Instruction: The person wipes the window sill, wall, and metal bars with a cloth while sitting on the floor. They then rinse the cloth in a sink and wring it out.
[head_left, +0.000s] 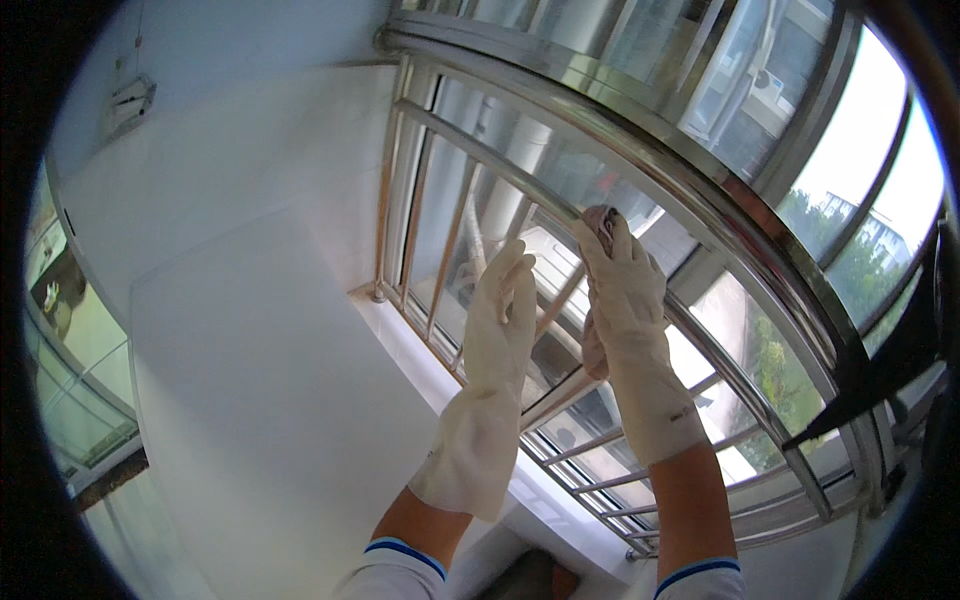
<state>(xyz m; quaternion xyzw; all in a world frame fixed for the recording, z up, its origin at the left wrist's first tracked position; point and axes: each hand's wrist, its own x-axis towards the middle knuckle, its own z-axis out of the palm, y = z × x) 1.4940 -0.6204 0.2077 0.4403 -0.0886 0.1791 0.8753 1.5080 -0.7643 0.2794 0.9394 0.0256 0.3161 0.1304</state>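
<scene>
Pale rubber gloves cover both of my hands. My right hand (628, 307) is wrapped over the middle metal rail (517, 174) of a window guard, with a brownish cloth (600, 217) under its fingers. Part of that cloth hangs below the rail, beside the glove. To the left, my left hand (499, 330) is raised in front of the thin vertical bars (450, 244), its fingers extended and a gap showing at the thumb. Nothing shows in it. Whether it touches a bar cannot be told.
Above runs a thicker, shiny metal rail (645, 150). Behind the guard are window panes, with pipes and a building outside. A white sill (405, 345) lies along the guard's foot. The white wall (262, 390) fills the left side. A dark, blurred object (877, 375) juts in at right.
</scene>
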